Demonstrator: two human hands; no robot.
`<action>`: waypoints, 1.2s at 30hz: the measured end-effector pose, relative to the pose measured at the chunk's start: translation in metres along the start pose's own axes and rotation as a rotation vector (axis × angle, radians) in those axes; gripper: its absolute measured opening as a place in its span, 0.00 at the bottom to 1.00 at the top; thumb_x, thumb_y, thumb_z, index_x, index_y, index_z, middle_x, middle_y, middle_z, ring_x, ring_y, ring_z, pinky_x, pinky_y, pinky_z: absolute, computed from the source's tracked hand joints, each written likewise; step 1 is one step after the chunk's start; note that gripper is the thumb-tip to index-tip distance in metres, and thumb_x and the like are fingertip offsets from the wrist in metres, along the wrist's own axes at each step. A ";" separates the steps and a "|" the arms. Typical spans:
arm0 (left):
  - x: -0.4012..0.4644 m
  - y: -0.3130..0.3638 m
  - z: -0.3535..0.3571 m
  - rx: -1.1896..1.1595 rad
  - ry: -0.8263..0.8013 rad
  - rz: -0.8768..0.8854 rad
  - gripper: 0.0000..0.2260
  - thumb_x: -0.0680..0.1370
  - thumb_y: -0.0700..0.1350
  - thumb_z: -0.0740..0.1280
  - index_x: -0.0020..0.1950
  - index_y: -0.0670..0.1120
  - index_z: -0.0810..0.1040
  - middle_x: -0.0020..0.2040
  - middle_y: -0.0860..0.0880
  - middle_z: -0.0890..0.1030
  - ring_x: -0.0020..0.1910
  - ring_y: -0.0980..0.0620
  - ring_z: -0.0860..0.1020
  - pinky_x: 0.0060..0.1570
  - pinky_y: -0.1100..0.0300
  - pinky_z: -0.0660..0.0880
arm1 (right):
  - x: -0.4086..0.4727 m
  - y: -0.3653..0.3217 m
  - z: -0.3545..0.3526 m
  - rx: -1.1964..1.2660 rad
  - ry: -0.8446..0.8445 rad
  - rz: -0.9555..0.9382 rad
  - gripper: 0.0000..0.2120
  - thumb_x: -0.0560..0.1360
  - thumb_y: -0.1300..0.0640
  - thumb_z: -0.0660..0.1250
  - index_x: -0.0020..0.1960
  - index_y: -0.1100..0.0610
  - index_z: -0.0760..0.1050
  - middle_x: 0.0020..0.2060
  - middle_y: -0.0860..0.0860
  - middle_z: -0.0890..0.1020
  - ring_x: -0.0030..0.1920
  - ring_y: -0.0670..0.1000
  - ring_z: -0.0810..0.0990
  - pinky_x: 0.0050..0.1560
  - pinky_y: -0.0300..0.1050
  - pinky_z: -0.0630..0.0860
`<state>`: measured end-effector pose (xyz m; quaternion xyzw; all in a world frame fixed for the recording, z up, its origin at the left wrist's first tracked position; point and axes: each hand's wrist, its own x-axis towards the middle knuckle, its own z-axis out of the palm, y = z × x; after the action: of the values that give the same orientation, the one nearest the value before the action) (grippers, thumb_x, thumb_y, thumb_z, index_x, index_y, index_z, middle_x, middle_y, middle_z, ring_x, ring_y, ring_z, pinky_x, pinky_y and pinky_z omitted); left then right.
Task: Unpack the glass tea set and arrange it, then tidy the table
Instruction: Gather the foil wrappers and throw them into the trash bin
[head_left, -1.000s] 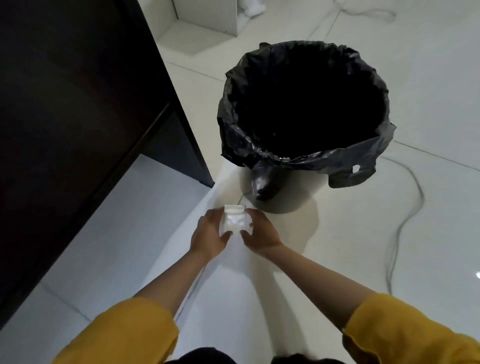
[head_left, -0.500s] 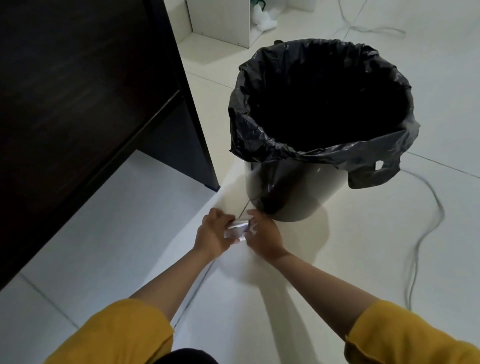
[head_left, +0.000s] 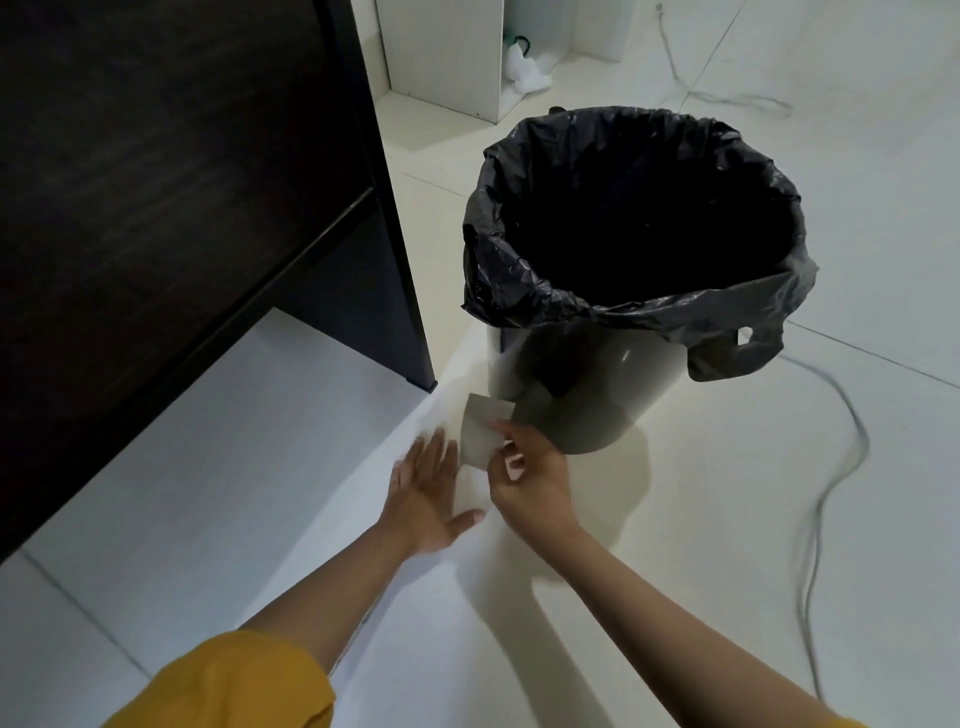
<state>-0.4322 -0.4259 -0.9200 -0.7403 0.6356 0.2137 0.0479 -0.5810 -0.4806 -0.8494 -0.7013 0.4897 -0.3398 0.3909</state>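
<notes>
Low over the pale tiled floor, my right hand (head_left: 527, 480) pinches a small flat grey-white piece of packaging (head_left: 480, 431) by its near edge. The piece stands just in front of the base of a grey waste bin (head_left: 587, 395) lined with a black bag (head_left: 639, 291). My left hand (head_left: 428, 493) is beside the piece on its left, fingers straight and spread, holding nothing. No part of the glass tea set is in view.
A dark wooden table leg and panel (head_left: 384, 234) stand left of the bin. A grey cable (head_left: 831, 488) snakes across the floor to the right. A white shelf unit (head_left: 441, 52) with white wrapping stands at the back.
Both hands held the piece together earlier. My left hand has since let go and opened flat, while my right hand keeps the piece, now flattened, near the bin's base.
</notes>
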 end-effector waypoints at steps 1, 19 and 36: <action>0.002 -0.002 -0.001 -0.022 0.039 0.016 0.44 0.71 0.74 0.45 0.78 0.49 0.40 0.77 0.46 0.35 0.75 0.43 0.35 0.73 0.42 0.49 | -0.003 -0.009 -0.008 0.003 0.039 -0.081 0.14 0.72 0.65 0.67 0.57 0.60 0.80 0.47 0.46 0.80 0.37 0.40 0.76 0.41 0.31 0.74; -0.027 0.096 -0.252 -0.676 0.946 0.383 0.28 0.74 0.50 0.57 0.73 0.40 0.62 0.76 0.45 0.58 0.75 0.53 0.56 0.72 0.64 0.47 | 0.062 -0.173 -0.175 0.236 0.518 -0.369 0.09 0.76 0.60 0.64 0.54 0.57 0.80 0.44 0.48 0.83 0.42 0.40 0.81 0.43 0.31 0.74; -0.004 0.106 -0.222 -0.427 0.787 0.273 0.28 0.80 0.55 0.47 0.76 0.43 0.54 0.78 0.48 0.50 0.77 0.54 0.45 0.75 0.50 0.50 | 0.107 -0.143 -0.166 -0.277 0.168 -0.092 0.07 0.75 0.59 0.65 0.50 0.56 0.81 0.36 0.46 0.82 0.36 0.47 0.80 0.41 0.43 0.78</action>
<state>-0.4776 -0.5180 -0.6967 -0.6680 0.6388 0.0469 -0.3787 -0.6322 -0.5874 -0.6365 -0.7393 0.5303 -0.3440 0.2323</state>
